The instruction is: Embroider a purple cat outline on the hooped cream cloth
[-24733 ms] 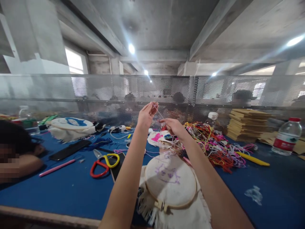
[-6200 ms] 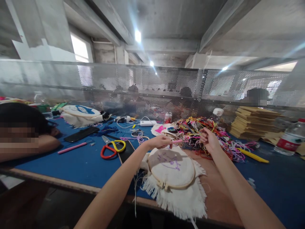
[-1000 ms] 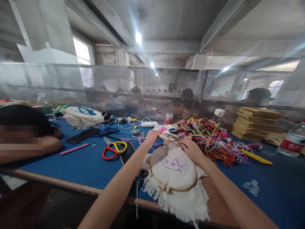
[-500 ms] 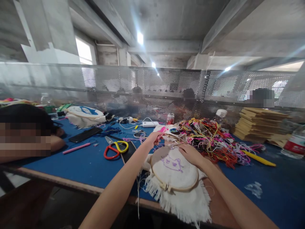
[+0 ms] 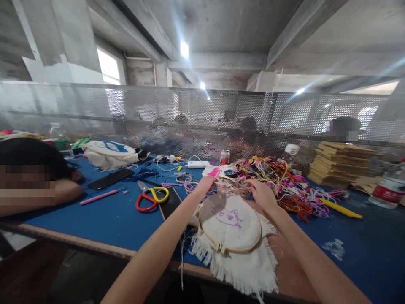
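We note the embroidery hoop [image 5: 230,223] lying flat on the blue tabletop [image 5: 104,215] near its front edge, between the two forearms, with fringed cream cloth [image 5: 243,270] stretched in it. A purple outline figure [image 5: 228,217] is stitched near the middle of the cloth; the rest of the framed area is bare. We judge the stitching to be at an early-to-middle stage: outline present, no filled areas visible.

The left hand [image 5: 207,184] sits just beyond the far rim of the hoop, fingers pinched on something thin and pink; whether it is thread or a tool is too small to resolve. The right hand [image 5: 262,193] is at the hoop's far right edge, fingers curled down beside the tangle of coloured threads [image 5: 278,181]; we cannot tell whether its grip is closed on anything.

Containers: a water bottle [image 5: 388,185] with a red label at the far right, contents not discernible; a small red can [image 5: 225,157] beyond the threads, opening not visible.

Also on the tabletop: red-and-yellow scissors [image 5: 152,198] left of the hoop, and a stack of flat tan boards [image 5: 343,169] at the right rear.
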The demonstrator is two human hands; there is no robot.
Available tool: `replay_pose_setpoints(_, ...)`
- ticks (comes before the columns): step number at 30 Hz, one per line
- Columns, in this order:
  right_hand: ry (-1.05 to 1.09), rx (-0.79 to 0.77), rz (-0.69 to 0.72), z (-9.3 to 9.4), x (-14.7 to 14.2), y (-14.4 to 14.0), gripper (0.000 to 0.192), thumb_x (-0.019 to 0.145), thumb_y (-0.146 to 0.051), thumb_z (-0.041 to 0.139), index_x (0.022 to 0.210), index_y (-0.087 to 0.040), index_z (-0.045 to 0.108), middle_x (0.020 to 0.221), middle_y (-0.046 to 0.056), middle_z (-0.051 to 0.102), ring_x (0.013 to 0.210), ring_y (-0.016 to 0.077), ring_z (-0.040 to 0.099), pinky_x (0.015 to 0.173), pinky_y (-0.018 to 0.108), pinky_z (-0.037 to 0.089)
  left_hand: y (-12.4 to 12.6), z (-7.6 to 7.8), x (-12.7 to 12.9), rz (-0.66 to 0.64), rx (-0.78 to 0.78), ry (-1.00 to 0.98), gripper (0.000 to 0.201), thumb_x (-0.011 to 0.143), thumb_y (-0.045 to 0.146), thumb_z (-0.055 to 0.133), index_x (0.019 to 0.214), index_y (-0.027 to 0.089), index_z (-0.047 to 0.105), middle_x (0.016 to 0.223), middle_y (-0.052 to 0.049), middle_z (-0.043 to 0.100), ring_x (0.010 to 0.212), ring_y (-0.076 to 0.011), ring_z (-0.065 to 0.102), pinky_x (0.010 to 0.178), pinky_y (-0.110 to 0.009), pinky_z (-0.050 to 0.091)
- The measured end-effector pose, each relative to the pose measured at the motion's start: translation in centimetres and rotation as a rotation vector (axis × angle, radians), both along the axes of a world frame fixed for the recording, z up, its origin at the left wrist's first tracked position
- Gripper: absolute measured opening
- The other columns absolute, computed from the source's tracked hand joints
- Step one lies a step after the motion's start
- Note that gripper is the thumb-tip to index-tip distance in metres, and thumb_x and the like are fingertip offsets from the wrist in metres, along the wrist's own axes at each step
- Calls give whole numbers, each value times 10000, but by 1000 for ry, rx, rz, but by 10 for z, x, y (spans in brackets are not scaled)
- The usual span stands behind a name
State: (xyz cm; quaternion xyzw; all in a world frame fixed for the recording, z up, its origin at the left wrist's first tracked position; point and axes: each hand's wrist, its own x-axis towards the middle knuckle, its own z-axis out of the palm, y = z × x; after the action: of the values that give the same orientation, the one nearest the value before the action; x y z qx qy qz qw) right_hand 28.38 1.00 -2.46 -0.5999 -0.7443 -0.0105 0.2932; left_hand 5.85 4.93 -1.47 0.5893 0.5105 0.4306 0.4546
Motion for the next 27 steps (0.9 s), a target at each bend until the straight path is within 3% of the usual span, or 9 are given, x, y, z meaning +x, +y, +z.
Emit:
replay_pose_setpoints(2, 93, 53, -48, 0, 4, 2, 452, 777, -90, 416, 1187, -235, 538, 956, 41, 689, 876, 222, 620, 763, 330, 436, -4, -2, 2, 69, 101, 143, 116, 784, 255, 494, 738, 162, 546, 718, -65, 577, 752, -187, 545, 574, -232, 366)
replay_pose_setpoints(5, 231, 114, -60, 0, 10, 8, 496, 763, -109, 429, 1240, -236, 479, 892, 36, 685, 826, 219, 623, 759, 359, 447, -12, -4, 5, 120, 209, 319, 72, 737, 161, 520, 805, 171, 543, 905, -97, 594, 975, -232, 518, 716, -258, 370)
replay_pose_setpoints(9, 717, 65, 47, 3, 16, 14, 352, 777, -219, 446, 1112, -199, 550, 830, 41, 627, 691, 182, 615, 709, 364, 496, -16, -4, 8, 102, 255, 448, 51, 722, 131, 500, 739, 169, 529, 841, -86, 598, 896, -227, 539, 717, -277, 361)
replay_pose_setpoints(14, 1312, 35, 229, 12, 12, 12, 233, 654, -247, 628, 883, -219, 600, 733, -23, 568, 656, 126, 588, 731, 322, 521, -14, 1, 12, 34, 236, 433, 145, 779, 254, 470, 682, 158, 517, 700, -47, 566, 699, -170, 526, 580, -243, 345)
replay_pose_setpoints(17, 1465, 42, 322, 13, 8, 11, 219, 617, -223, 678, 815, -226, 584, 772, -33, 566, 701, 110, 597, 773, 311, 521, -18, 6, 15, -96, 180, 348, 141, 755, 280, 511, 703, 150, 527, 644, -9, 551, 560, -112, 484, 489, -214, 325)
replay_pose_setpoints(23, 1531, -43, 422, 11, -12, 6, 193, 627, -218, 682, 772, -228, 555, 759, -32, 556, 725, 113, 599, 815, 319, 520, -36, 10, 26, -572, 62, -43, 254, 654, 325, 669, 693, 136, 504, 622, 10, 539, 489, -55, 445, 426, -180, 313)
replay_pose_setpoints(27, 1554, -143, 481, 13, -27, -3, 196, 623, -212, 688, 757, -225, 545, 765, -37, 554, 710, 98, 592, 821, 288, 512, -45, 9, 34, -697, 29, -121, 335, 642, 367, 698, 823, 133, 540, 699, -17, 600, 567, -81, 535, 435, -177, 333)
